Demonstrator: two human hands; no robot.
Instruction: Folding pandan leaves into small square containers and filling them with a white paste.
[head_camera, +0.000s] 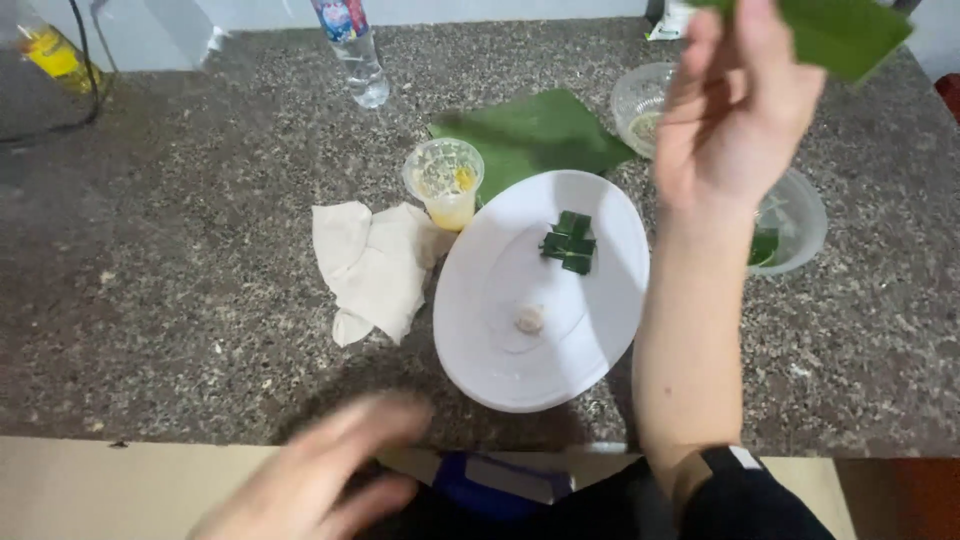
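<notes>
Up at one o'clock, the right hand (735, 110) pinches a green leaf (845, 32) above the counter (180, 280); the blurred left hand's (320, 470) grip is spread at six o'clock.

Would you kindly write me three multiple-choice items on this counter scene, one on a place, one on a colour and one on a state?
1. Where do the small folded green pieces lie?
A. On the white plate
B. On the crumpled cloth
C. Beside the water bottle

2. What colour is the leaf in the right hand?
A. Yellow
B. Green
C. Brown

3. How is the left hand?
A. Gripping the plastic cup
B. Pressing on the plate
C. Holding nothing, blurred, low near the counter edge

Answers:
1 A, the pieces sit on the plate's far half.
2 B, the leaf pinched in the raised fingers is plainly green.
3 C, its fingers are spread with nothing in them, clear of cup and plate.
</notes>
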